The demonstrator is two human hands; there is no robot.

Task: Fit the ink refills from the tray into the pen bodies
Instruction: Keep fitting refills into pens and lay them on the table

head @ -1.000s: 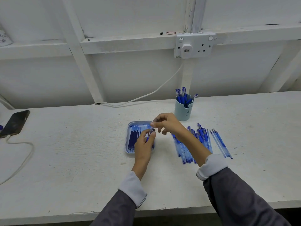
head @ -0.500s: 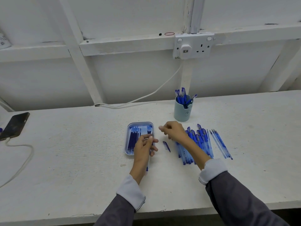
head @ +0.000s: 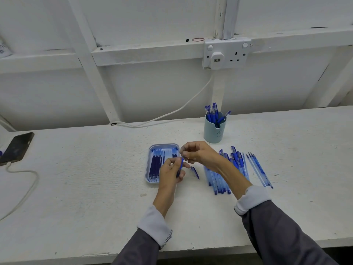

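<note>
1. The tray (head: 150,180) lies on the white surface (head: 95,188), just left of the hands. Dark refills (head: 154,167) lie side by side in it. They look thin, light and slightly bendy, so each is best pinched near mid-length or close to the tip, not by the far tail.
2. The left hand (head: 170,173) hovers over the tray's right edge, its fingers curled round a pen body (head: 181,165) held roughly upright. The body is a light, smooth plastic tube (likely slippery), so a wrapped hold low on the barrel suits it and leaves the open end free.
3. The right hand (head: 200,154) sits just above and to the right, thumb and forefinger pinched at the upper end of that same body. Whether a refill is already between the fingertips is too small to tell.
4. A small blue piece (head: 195,172), probably a cap, lies loose on the surface between the hands and the pile. It is tiny and could roll easily.
5. A pale cup (head: 213,131) behind the hands holds upright blue pens.
6. A pile of pen bodies (head: 225,178) lies to the right, partly under the right forearm. They overlap, so lifting one by its free end should avoid disturbing the others.
</note>
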